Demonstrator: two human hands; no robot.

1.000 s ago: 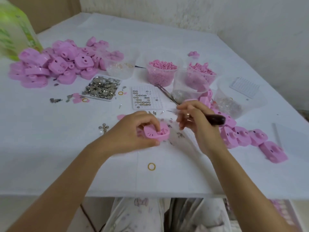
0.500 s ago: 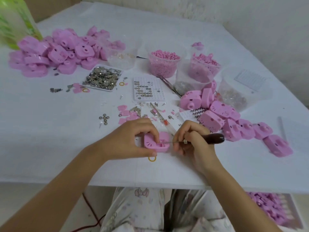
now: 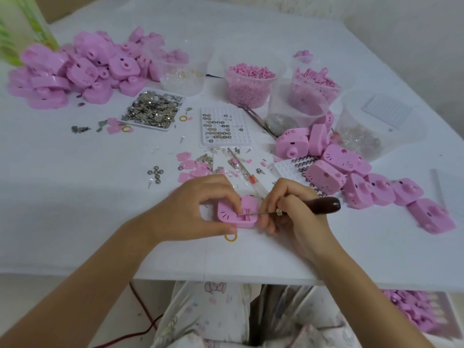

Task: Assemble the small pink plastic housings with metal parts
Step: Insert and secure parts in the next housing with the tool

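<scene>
Head view: the left hand grips the pink housing, thumb along its near edge and fingers curled over the far edge, pinning it flat on the white table close to the front edge. The right hand is clenched round a pointed tool with a dark wooden handle, pinching it near the metal collar. From that grip the thin shaft runs leftward into the slot on the housing's top face, and its tip sits just beside the left forefinger. Whether a metal part already lies in the slot is too small to tell.

The push goes toward the holding hand, so I judge it best to keep the shaft low and nearly level, work in short strokes, brace with the left thumb and keep the forefinger off the tip's line.

A second ago the housing was held farther up the table and the tool's tip was clear of it; half a second ago the tip was already at the slot. The yellow ring, then well apart from the left thumb, now lies just beside it
</scene>
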